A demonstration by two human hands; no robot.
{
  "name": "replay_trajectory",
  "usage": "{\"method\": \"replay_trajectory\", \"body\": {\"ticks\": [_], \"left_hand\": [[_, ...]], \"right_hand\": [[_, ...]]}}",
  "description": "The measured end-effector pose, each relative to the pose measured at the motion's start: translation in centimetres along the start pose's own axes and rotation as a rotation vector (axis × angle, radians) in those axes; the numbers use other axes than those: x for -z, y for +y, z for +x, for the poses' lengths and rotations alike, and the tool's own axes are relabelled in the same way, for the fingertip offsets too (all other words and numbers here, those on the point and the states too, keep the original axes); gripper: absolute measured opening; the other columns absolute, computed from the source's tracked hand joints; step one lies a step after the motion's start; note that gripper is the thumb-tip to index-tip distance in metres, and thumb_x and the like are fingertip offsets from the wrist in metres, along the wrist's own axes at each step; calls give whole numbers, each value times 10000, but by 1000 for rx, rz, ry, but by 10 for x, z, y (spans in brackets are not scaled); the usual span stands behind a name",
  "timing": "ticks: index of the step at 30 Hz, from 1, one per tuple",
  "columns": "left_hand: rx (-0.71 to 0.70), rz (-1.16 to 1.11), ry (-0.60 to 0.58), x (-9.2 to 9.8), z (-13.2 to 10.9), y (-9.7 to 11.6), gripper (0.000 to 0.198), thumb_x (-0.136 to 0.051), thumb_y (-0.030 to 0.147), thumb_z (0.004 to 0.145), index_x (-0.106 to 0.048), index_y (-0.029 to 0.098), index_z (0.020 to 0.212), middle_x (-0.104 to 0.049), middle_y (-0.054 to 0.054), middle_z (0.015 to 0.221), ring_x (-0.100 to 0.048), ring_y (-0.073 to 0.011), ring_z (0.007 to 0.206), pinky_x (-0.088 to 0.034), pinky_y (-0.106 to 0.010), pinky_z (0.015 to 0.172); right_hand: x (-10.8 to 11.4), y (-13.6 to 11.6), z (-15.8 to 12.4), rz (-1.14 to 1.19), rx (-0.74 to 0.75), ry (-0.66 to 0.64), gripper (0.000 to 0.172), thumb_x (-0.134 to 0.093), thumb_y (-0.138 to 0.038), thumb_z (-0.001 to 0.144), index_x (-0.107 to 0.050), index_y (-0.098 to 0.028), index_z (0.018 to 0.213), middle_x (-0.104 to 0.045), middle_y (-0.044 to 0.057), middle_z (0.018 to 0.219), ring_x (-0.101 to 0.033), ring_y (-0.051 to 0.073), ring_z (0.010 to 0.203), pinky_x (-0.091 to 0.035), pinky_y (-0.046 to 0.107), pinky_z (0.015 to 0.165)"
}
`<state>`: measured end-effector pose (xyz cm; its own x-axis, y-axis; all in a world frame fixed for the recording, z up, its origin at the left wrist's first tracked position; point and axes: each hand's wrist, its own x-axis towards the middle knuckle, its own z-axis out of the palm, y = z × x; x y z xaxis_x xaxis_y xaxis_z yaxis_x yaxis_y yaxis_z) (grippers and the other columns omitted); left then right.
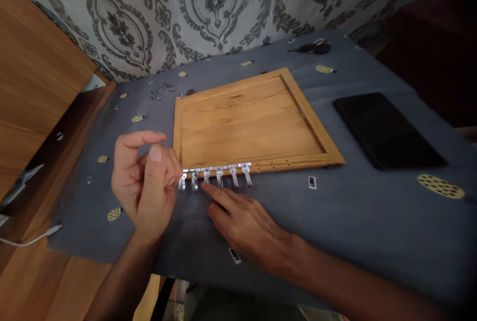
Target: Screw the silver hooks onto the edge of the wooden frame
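A wooden framed board [242, 117] lies on the blue-grey patterned tablecloth. Along its near edge runs a row of silver metal hooks [233, 176], several in number, their curved ends hanging over the edge. My left hand [149, 182] is raised at the board's near left corner, next to the leftmost hook. Its fingers are curled in, the index crooked and the thumb up; whatever they may hold is hidden. My right hand [246, 221] rests low on the cloth, its index finger stretched toward one of the hooks, at or almost touching it.
A dark tablet-like slab [389, 129] lies right of the board. Keys on a ring [315, 46] lie at the back, and small metal pieces [157, 93] at the back left. A wooden cabinet [40, 62] borders the left, with a white cable [33, 239] below it.
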<state>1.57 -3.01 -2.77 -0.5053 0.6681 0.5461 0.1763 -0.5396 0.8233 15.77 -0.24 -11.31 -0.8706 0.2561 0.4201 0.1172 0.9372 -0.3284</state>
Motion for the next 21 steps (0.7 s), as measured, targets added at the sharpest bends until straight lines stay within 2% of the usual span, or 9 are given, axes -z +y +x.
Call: {"method": "replay_trajectory", "body": {"ticks": [13,21], "left_hand": [[1,17,16,-1,0,1,54,-606,169,948,-648,191,921,-327,76,495,-262,-63,421,-235,-266,438],[21,11,-3,6,5,4,43,-608,191,950,-637,200,920,-323,69,498,-276,-75,429,-251,-274,438]], "right_hand": [[2,0,-1,-37,0,-4,167,-531,-14,865,-658,-115,907,-631,198,1328,-685,250,933,-621,371,708],[-1,-6,-4,53,17,14,153,-509,-55,919,-647,-122,914,-619,209,1340,-700,255,971,-622,387,747]]}}
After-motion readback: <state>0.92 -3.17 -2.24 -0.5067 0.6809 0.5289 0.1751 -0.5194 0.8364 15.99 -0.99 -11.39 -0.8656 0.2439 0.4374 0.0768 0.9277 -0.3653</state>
